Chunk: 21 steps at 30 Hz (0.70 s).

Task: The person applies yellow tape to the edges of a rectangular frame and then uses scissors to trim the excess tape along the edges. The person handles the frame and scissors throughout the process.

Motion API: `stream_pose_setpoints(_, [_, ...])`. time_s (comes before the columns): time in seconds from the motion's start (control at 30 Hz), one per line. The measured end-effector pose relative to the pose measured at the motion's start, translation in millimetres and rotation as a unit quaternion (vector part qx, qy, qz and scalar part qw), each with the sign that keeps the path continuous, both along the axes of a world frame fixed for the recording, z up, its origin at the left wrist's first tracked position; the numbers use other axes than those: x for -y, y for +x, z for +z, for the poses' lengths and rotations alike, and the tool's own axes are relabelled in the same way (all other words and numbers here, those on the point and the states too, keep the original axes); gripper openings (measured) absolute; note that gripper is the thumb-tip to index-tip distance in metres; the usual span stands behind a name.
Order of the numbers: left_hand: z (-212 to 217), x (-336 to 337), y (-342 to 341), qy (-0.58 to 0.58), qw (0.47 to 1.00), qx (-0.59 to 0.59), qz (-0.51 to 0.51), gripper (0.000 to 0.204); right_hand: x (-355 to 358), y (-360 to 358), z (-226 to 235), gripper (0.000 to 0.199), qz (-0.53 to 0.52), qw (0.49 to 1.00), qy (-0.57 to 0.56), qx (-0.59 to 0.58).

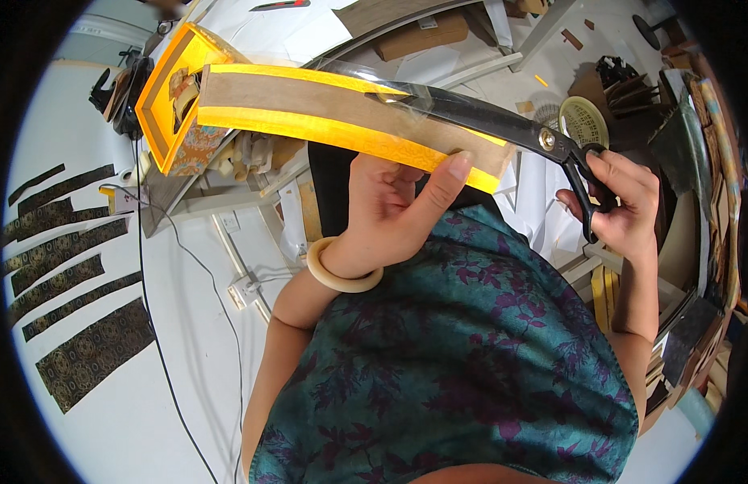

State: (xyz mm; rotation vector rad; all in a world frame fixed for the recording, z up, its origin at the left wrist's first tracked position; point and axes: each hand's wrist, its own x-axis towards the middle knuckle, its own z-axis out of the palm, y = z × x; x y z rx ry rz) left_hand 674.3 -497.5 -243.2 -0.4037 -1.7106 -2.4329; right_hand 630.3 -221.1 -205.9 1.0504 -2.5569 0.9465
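- The long yellow-edged brown strip (325,109) is held up in front of the body by the left hand (394,206), closed on its near end with the thumb (446,181) pressed flat on top, so the strip stays level for the blades.
- The large black scissors (503,125) are gripped by the right hand (624,206), fingers closed through the handles.
- The blades are set part-open along the strip's upper edge.
- Dark patterned fabric strips (63,266) lie apart on the white table (132,403).
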Motion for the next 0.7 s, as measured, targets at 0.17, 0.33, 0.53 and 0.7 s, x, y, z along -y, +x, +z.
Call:
stream_pose_setpoints(0.17, [3.1, -1.0, -1.8, 0.003, 1.0, -0.004, 0.001, 0.018, -1.2, 0.3, 1.2, 0.039, -0.008, 1.0, 0.026, -0.006])
stream_pose_setpoints(0.33, [2.8, -1.4, -1.9, 0.004, 1.0, 0.013, -0.007, 0.017, 0.7, -2.9, 0.0, 0.042, 0.012, 1.0, 0.001, 0.007])
stream_pose_setpoints(0.53, [1.5, -4.1, -1.7, -0.002, 1.0, 0.014, -0.02, 0.02, 8.1, -3.1, 1.8, 0.043, 0.011, 1.0, -0.019, 0.018])
stream_pose_setpoints(0.7, [-0.3, -3.3, -1.5, -0.001, 1.0, 0.007, -0.024, 0.02, 7.6, -3.4, 1.5, 0.042, 0.008, 1.0, 0.0, 0.004])
